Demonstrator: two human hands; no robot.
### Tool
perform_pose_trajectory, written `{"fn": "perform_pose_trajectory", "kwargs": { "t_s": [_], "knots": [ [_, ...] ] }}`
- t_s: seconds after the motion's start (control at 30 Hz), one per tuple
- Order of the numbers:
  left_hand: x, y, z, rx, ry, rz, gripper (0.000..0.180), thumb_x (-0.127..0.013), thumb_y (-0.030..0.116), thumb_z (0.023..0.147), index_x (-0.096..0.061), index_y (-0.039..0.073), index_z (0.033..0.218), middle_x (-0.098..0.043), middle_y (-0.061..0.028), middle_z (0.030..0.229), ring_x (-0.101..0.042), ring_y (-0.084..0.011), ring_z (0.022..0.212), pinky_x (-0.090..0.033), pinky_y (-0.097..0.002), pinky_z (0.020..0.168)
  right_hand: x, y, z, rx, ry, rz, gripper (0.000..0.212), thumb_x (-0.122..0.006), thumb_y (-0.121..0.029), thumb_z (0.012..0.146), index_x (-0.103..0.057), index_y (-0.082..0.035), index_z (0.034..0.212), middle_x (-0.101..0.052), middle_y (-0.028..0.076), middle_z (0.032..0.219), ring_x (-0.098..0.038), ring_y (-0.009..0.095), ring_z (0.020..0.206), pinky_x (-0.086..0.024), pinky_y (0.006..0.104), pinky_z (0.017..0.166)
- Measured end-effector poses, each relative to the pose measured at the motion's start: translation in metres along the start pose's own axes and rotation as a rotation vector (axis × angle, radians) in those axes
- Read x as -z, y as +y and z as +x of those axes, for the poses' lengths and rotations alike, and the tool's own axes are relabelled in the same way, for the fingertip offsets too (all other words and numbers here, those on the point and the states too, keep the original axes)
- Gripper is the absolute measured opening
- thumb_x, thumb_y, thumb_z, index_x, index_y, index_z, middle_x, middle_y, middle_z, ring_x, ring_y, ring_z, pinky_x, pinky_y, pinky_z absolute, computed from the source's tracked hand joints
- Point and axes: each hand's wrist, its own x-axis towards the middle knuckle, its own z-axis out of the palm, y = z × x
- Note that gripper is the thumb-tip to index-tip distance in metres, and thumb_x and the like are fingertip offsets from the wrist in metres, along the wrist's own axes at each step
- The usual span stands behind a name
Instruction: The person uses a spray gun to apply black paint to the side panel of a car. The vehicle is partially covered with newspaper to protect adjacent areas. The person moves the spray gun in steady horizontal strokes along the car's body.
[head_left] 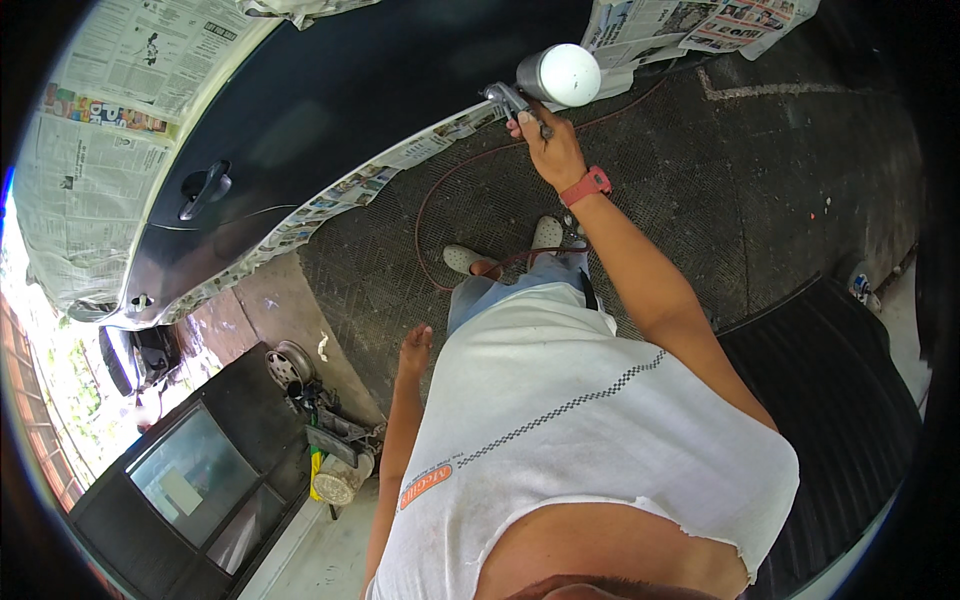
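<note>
Dark textured floor (680, 200) lies beside a dark car body (330, 110) edged with newspaper (348, 192). On my head feed, the right hand (551, 145) is wrapped around the grip of a metal spray gun (507, 99), held near the car body; its cup (570, 75) shows a white top. Left hand (415, 352) hangs well apart; I cannot tell whether its fingers are spread or pressed together. Red hose (418, 225) loops across the floor.
</note>
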Motion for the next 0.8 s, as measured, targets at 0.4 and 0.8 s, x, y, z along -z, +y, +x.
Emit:
{"fn": "perform_pose_trajectory", "kwargs": {
  "t_s": [0.4, 0.8],
  "knots": [
    [-0.006, -0.008, 0.0, 0.016, -0.024, 0.037, 0.069, -0.06, 0.05, 0.101, -0.056, -0.005, 0.141, -0.071, -0.0131, 0.111, -0.065, -0.0227, 0.104, -0.048, -0.0347, 0.098, 0.048, 0.017, 0.012, -0.027, 0.25, -0.157, 0.041, -0.053, -0.034, 0.107, -0.07, 0.003, 0.111, -0.077, 0.012, 0.088, -0.075, 0.023, 0.082, -0.055, 0.0368, 0.074],
    [-0.004, -0.005, -0.003, 0.028, -0.003, 0.002, 0.061, -0.063, 0.044, 0.1, -0.06, -0.004, 0.138, -0.072, -0.0095, 0.108, -0.066, -0.0174, 0.096, -0.051, -0.0317, 0.09, 0.012, 0.043, -0.005, 0.186, 0.096, -0.246, 0.043, -0.057, -0.027, 0.105, -0.059, 0.003, 0.136, -0.076, 0.018, 0.1, -0.074, 0.024, 0.087, -0.058, 0.0361, 0.083]
  ]
}}
